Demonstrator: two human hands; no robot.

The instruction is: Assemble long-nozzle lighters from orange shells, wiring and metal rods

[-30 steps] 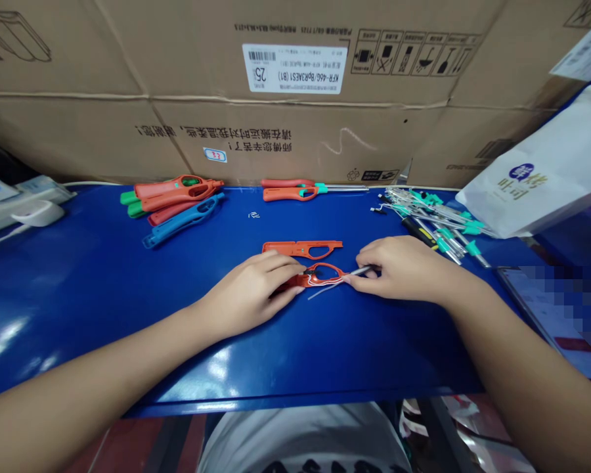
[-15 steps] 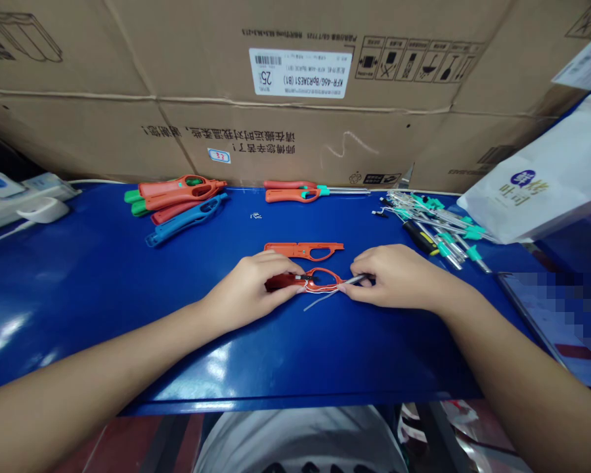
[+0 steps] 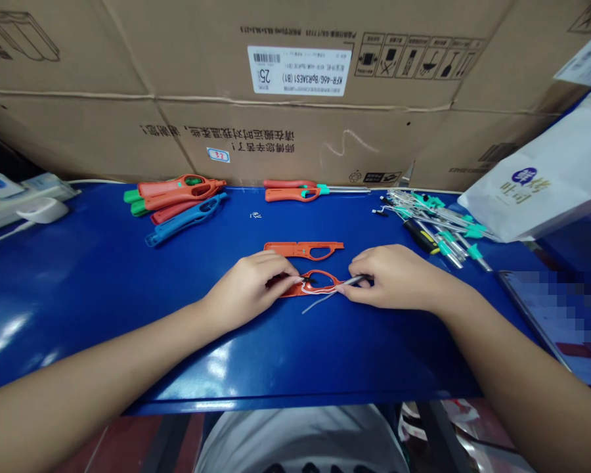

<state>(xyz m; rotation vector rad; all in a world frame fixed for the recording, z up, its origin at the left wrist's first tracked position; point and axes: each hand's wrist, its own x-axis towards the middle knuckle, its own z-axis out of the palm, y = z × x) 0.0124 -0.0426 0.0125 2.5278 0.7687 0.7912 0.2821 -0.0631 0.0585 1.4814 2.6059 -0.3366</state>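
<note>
so the orange shell half [image 3: 290, 291] sits mid-frame on the blue table [image 3: 349, 355], with a matching orange piece [image 3: 285, 249] lying just above it. the left hand [image 3: 256, 284] has thumb and fingers closed down over its handle end; can't tell if they're pinching the thin white wires [image 3: 320, 291] too, way too small. the right hand [image 3: 391, 276] has its fingers curled shut around a grey metal rod [image 3: 355, 280] at the shell's narrow tip, no gap showing.

handling-wise, the shell looks like light, stiff plastic, probably a bit slippery on that glossy table, and the thin loop could flex or crack if squeezed. best grip is likely the solid handle part, by its edges. the wires look soft and easy to snag or tug loose, so a gentle touch there. the rod seems rigid, fine to pinch firmly.
</note>
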